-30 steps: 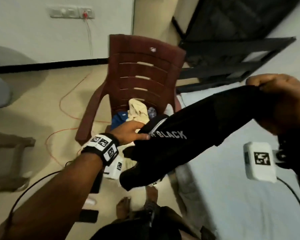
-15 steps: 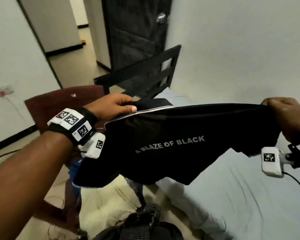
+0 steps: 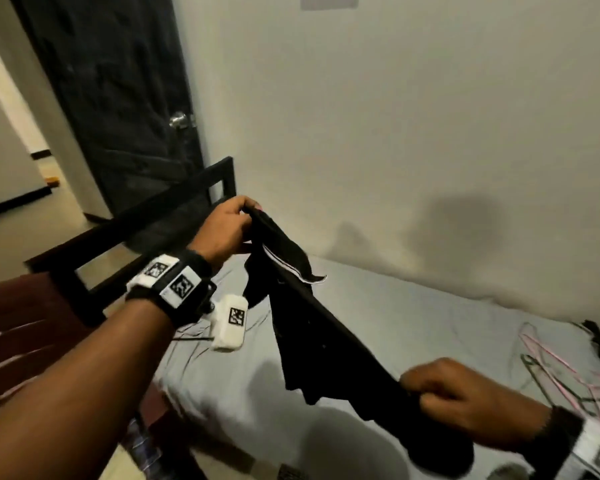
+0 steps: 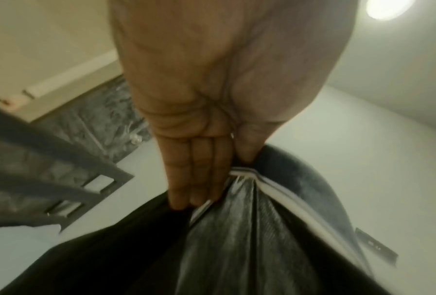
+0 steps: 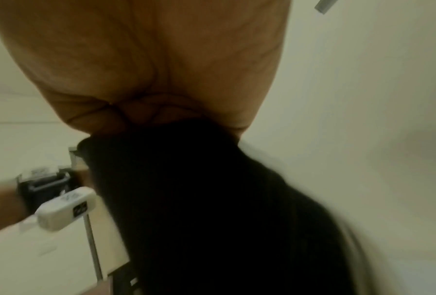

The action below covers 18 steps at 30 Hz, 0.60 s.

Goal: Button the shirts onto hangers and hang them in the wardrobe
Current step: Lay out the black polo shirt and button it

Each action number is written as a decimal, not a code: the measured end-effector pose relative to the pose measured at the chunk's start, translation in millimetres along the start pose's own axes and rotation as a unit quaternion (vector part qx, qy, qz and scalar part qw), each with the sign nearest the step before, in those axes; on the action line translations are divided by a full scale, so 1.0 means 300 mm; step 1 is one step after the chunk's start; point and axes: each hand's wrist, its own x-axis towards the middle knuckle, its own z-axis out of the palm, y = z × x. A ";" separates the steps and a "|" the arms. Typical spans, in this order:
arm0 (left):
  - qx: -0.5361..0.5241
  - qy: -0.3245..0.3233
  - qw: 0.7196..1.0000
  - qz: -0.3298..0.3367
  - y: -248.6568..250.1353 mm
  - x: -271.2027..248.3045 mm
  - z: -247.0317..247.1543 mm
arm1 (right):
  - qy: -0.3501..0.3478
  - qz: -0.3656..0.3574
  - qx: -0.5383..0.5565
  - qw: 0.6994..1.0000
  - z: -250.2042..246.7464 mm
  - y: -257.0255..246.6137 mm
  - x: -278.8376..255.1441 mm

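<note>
this is a bedroom in a home. a bed [image 3: 413,327] with a plain grey sheet fills the lower right, pushed against a bare, pale wall [image 3: 413,133]. a dark slatted bed frame end [image 3: 146,223] stands at one end of the bed. behind it a dark door [image 3: 118,98] with a round metal knob [image 3: 178,120] stands beside an opening onto a lit passage with a pale floor [image 3: 32,230]. thin wire hangers [image 3: 561,375], some pink and some dark, lie on the sheet near the far end. a dark red slatted chair [image 3: 18,327] sits at the left edge, just beside the bed. a black shirt [image 3: 312,341] hangs above the mattress.
</note>
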 end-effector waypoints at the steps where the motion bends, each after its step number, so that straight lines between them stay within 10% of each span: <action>1: -0.046 -0.022 0.998 0.031 0.009 -0.011 0.060 | -0.029 0.004 -0.015 0.999 0.007 0.023 -0.015; 9: -0.045 -0.323 0.928 0.178 0.146 -0.099 0.343 | 0.368 -0.028 0.030 0.929 -0.242 0.089 -0.012; 14: -0.029 -0.387 0.903 0.182 0.232 -0.105 0.379 | 0.210 -0.034 0.109 0.971 -0.275 0.059 0.100; 18: -0.085 -0.405 0.899 0.143 0.251 -0.067 0.325 | 0.128 -0.032 0.290 0.948 -0.193 0.037 0.149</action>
